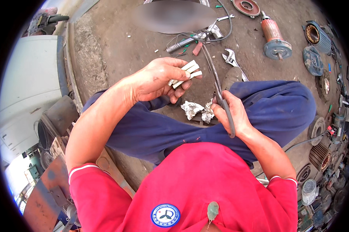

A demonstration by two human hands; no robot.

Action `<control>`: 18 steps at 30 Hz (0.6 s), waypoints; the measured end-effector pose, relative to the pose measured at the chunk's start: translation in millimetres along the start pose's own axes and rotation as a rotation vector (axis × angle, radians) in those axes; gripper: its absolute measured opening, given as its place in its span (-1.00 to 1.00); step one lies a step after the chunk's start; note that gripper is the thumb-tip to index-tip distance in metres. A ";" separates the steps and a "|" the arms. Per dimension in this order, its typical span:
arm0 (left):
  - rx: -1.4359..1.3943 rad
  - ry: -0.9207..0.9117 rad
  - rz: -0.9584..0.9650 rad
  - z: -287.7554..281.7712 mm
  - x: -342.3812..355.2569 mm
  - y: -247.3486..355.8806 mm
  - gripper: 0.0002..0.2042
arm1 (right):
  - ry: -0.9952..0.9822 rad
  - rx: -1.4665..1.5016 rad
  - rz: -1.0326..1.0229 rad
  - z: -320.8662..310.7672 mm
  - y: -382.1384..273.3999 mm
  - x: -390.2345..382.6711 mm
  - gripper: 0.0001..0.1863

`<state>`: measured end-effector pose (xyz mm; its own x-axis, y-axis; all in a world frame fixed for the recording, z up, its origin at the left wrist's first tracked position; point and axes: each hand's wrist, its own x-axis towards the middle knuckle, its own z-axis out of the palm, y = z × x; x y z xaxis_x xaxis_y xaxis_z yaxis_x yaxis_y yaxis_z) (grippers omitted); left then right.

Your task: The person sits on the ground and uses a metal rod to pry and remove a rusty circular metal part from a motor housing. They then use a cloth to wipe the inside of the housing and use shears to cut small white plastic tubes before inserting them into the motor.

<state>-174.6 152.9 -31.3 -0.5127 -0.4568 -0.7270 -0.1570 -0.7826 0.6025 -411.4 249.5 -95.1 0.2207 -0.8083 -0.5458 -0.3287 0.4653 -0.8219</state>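
Note:
My left hand (pixel 161 79) is closed around several short white strips (pixel 190 77), which stick out past the thumb and fingertips. In my right hand (pixel 234 114) is what looks like a pair of long scissors (pixel 212 67). Its narrow dark blades point up and away from me, and one dark handle (pixel 229 123) shows below the fingers; the rest of the grip is hidden. The blades stand to the right of the strips, apart from them. Crumpled silvery foil (pixel 192 110) lies on the ground between my legs, close to my right hand.
Beyond my right foot lies an adjustable wrench (pixel 232 60). A reddish rotor (pixel 273 33), blue motor housings (pixel 313 61) and many metal parts spread along the right. Ahead are a metal tube (pixel 182 44) and cables (pixel 230 25), below a blurred oval patch. A pale panel stands left.

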 end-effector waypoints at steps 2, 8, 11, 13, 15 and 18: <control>-0.062 0.022 0.043 0.2 -0.1 3.0 -0.65 | 0.011 0.059 -0.033 -0.4 13.4 3.9 -0.69; -0.087 0.022 0.111 -4.1 5.3 3.0 -0.65 | 0.065 0.201 -0.063 -3.7 16.1 10.7 -0.65; -0.074 0.005 0.134 -5.9 7.9 0.4 -0.68 | 0.057 0.188 -0.067 -2.7 18.4 11.0 -0.64; -0.091 -0.003 0.131 -7.5 9.0 -0.3 -0.71 | 0.057 0.149 -0.076 -1.8 20.5 10.9 -0.63; -0.095 0.011 0.127 -8.2 9.5 0.6 -0.73 | 0.060 0.079 -0.094 -1.2 21.0 11.4 -0.62; -0.085 0.062 0.118 -6.4 9.3 1.2 -0.74 | 0.044 0.045 -0.088 -2.0 16.1 8.4 -0.60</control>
<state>-174.2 145.0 -39.5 -0.4701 -0.5711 -0.6729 -0.0255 -0.7533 0.6571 -416.7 249.4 -112.6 0.2062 -0.8613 -0.4643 -0.2683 0.4066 -0.8733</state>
